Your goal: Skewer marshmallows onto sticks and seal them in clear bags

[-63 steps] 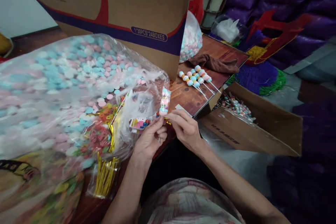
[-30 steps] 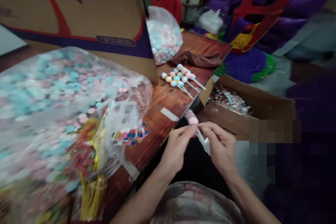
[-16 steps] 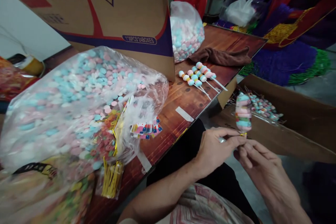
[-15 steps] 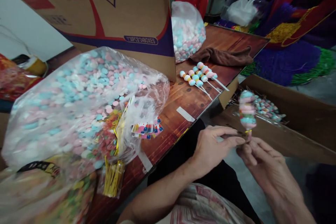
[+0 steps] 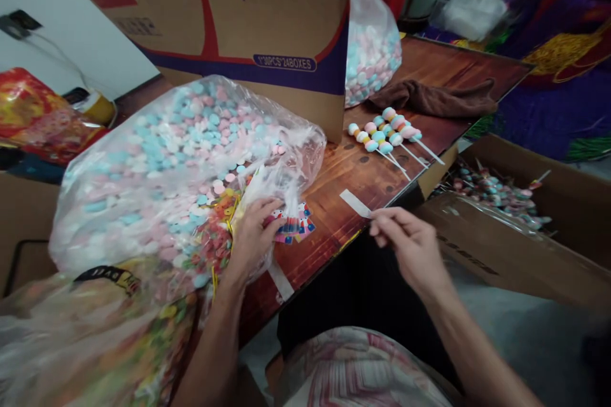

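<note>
My left hand (image 5: pixel 255 232) is at the clear plastic packets (image 5: pixel 272 187) beside the printed cards (image 5: pixel 303 221), its fingers pinched together; what lies between them is too small to tell. My right hand (image 5: pixel 405 238) is closed near the table's front edge, its fingertips at the end of a white tape strip (image 5: pixel 354 203); whether they grip it is unclear. Left of my left hand lie orange and red candy rings (image 5: pixel 214 238) and a large clear bag of pink, blue and white candies (image 5: pixel 157 159). Several candy skewers (image 5: pixel 386 130) lie on the table farther back.
A big printed carton (image 5: pixel 267 25) stands at the back of the wooden table (image 5: pixel 329 168). Behind the skewers are a brown cloth (image 5: pixel 434 98) and another candy bag (image 5: pixel 372 44). An open box (image 5: pixel 515 261) at the right holds wrapped candy sticks (image 5: pixel 501 194).
The wrapped candy stick is no longer in my hands. My left hand has moved left to the packets, and my right hand left to the table's edge. The view has shifted left.
</note>
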Available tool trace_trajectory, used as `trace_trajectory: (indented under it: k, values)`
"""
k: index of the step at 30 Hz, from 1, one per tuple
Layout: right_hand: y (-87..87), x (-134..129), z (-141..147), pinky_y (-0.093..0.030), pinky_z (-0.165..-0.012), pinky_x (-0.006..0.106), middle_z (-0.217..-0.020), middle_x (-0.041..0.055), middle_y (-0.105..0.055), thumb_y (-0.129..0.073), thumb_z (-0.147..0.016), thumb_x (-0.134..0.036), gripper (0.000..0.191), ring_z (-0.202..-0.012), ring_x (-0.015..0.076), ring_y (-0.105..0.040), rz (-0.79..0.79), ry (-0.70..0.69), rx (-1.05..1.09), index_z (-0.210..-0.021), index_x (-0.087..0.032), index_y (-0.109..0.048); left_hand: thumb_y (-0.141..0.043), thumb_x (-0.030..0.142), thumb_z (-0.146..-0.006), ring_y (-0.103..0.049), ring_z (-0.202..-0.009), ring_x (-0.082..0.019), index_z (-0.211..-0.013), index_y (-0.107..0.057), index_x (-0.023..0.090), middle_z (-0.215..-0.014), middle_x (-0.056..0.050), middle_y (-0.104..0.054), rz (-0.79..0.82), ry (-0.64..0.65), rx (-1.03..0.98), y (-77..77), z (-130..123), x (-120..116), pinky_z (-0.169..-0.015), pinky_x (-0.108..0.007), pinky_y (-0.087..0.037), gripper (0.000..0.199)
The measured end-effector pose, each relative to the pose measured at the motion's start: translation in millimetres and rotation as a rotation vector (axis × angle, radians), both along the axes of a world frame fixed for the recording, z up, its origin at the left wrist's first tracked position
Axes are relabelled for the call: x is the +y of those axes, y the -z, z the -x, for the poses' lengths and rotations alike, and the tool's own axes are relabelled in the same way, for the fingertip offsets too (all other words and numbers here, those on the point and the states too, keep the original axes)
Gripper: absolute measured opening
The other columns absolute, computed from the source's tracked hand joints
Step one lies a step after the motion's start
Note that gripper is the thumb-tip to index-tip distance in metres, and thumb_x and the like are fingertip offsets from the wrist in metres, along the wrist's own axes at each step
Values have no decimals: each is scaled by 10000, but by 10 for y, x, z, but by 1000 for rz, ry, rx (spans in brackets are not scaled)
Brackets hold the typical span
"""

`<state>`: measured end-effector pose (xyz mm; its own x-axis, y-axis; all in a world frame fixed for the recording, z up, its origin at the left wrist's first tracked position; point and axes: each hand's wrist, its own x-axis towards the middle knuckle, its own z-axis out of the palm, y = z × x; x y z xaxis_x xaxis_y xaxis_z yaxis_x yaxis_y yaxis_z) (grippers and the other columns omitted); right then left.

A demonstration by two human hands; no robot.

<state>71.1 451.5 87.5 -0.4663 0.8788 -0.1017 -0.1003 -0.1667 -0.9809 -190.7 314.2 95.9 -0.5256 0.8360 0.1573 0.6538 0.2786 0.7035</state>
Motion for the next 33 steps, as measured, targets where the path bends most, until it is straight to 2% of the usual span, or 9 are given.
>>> trace_trajectory:
  k: [4,7,12,15,18,23,28,31,33]
  values:
    - [-7,-311,353,-391,-557,272,-678,6,-622,-602,-940,-321,184,-585,146,-504,-133,-163,-72,-862,-181,-693,-751,287,-729,-576,-684,-152,-856,-768,221,-837,-26,-664,-21,-97,-119,64,21,125,-643,-272,-449,143]
    - [6,-356,373,-397,-597,272,-673,-6,-598,-570,-963,-294,206,-613,148,-518,-230,-181,-127,-812,-187,-661,-729,272,-730,-530,-615,-136,-684,-712,203,-652,4,-621,-60,-184,-194,83,-4,177,-584,-250,-392,85]
    - [-18,-370,363,-417,-629,270,-675,-12,-597,-559,-973,-283,203,-630,150,-541,-297,-209,-155,-815,-196,-654,-729,284,-714,-442,-513,-103,-628,-661,184,-543,26,-550,-158,-308,-389,-31,-188,256,-492,-226,-315,149]
    - [-50,-423,485,-445,-616,261,-738,3,-644,-594,-953,-316,161,-662,158,-577,-233,-229,-101,-887,-200,-685,-752,327,-717,-401,-479,-88,-626,-634,184,-513,43,-505,-243,-328,-461,-103,-385,322,-473,-221,-302,207]
    - [-60,-466,666,-473,-576,252,-821,21,-683,-689,-881,-400,241,-675,167,-601,-18,-227,42,-1010,-195,-695,-762,348,-728,-467,-520,-96,-642,-627,179,-566,29,-560,-286,-269,-549,-111,-629,412,-512,-221,-366,233]
    - [-20,-425,800,-471,-557,244,-639,-8,-600,-762,-803,-475,333,-564,132,-540,199,-117,209,-696,-178,-654,-690,437,-828,-471,-524,-97,-689,-590,187,-581,37,-527,-380,-239,-763,-79,-989,519,-515,-228,-384,303]
    - [20,-276,672,-383,-495,224,-546,-35,-531,-775,-777,-442,331,-491,111,-465,191,5,153,-661,-184,-603,-675,537,-840,-377,-495,-73,-647,-564,177,-540,47,-434,-407,-316,-834,-26,-1225,408,-470,-218,-288,423]
    - [24,-181,580,-327,-476,217,-537,-56,-481,-782,-762,-417,337,-477,96,-404,154,46,155,-653,-189,-559,-707,597,-784,-369,-461,-59,-668,-639,146,-543,21,-495,-257,-236,-1161,-14,-1326,375,-433,-213,-249,471]
    - [14,-134,533,-308,-475,217,-553,-58,-470,-781,-769,-416,348,-482,92,-383,116,63,158,-653,-191,-542,-764,571,-740,-436,-503,-58,-755,-696,131,-647,-16,-593,-239,-184,-1426,-23,-1354,426,-464,-197,-321,446]
